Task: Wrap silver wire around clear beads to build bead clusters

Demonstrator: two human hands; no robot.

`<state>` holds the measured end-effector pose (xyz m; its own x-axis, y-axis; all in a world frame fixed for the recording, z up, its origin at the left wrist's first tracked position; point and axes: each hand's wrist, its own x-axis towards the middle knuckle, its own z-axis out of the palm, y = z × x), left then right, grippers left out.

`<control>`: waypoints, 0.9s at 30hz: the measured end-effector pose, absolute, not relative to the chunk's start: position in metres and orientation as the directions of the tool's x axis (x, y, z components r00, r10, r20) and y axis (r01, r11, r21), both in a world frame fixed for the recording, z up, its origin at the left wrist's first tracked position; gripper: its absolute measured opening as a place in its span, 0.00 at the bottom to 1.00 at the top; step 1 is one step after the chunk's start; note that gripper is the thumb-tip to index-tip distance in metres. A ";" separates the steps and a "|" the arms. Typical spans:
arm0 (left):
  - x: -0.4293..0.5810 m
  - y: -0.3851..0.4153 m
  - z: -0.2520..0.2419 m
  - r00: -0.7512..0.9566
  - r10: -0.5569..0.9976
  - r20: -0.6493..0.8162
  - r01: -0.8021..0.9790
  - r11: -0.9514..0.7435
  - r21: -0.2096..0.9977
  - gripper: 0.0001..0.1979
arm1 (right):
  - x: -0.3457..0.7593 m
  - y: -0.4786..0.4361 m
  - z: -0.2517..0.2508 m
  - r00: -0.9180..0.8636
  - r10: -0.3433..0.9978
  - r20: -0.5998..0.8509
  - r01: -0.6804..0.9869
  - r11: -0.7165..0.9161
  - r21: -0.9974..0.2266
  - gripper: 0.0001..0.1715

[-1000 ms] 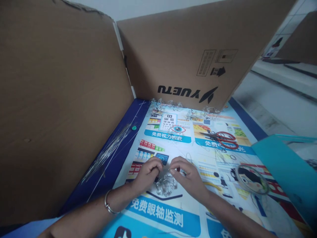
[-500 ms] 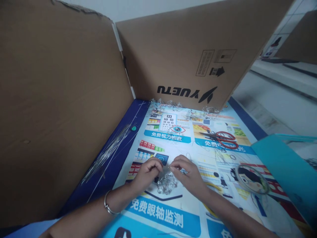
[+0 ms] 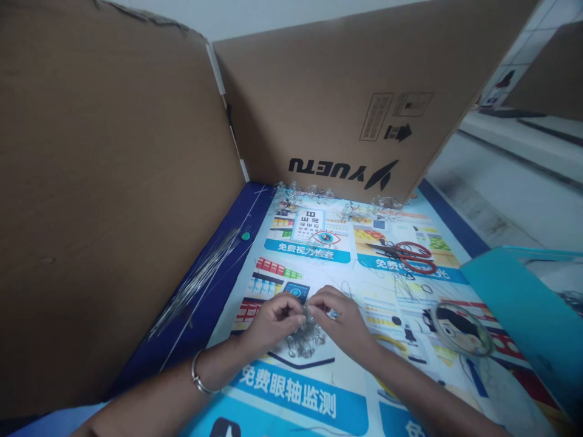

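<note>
Between my hands hangs a small tangled cluster of clear beads and thin wire (image 3: pixel 306 341), low over the printed sheet. My left hand (image 3: pixel 277 317) is closed, with thumb and forefinger pinched at the cluster's upper edge. From the other side my right hand (image 3: pixel 337 315) pinches the same edge, its fingertips almost meeting those of the left. Fine strands at the fingertips are too small to make out. Scissors with red handles (image 3: pixel 416 256) lie beyond my right hand.
Bundled thin wires (image 3: pixel 200 279) lie at the left by a green round piece (image 3: pixel 246 236). More clear beaded pieces (image 3: pixel 305 191) line the foot of the cardboard wall (image 3: pixel 346 91). A round clear dish (image 3: pixel 462 329) and a turquoise box (image 3: pixel 514 309) stand at right.
My left hand has turned slightly and its fingertips have moved right, close to the right hand's. The cluster has shifted a little between them.
</note>
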<state>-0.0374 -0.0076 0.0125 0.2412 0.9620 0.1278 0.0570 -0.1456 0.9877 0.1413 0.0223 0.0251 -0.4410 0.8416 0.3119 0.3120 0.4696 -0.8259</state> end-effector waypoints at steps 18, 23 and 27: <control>-0.039 -0.006 0.011 0.171 0.984 0.056 0.052 -0.065 0.997 0.08 | 0.245 -0.037 -0.017 -0.509 0.808 0.297 0.830 0.552 -0.076 0.30; -0.041 -0.006 0.010 0.155 0.986 0.063 0.092 -0.078 0.993 0.07 | 0.237 -0.039 -0.017 -0.548 0.760 0.349 0.820 0.570 0.047 0.23; -0.042 -0.005 0.009 0.156 0.984 0.089 0.122 -0.108 0.987 0.05 | 0.228 -0.036 -0.010 -0.541 0.753 0.374 0.826 0.561 0.065 0.20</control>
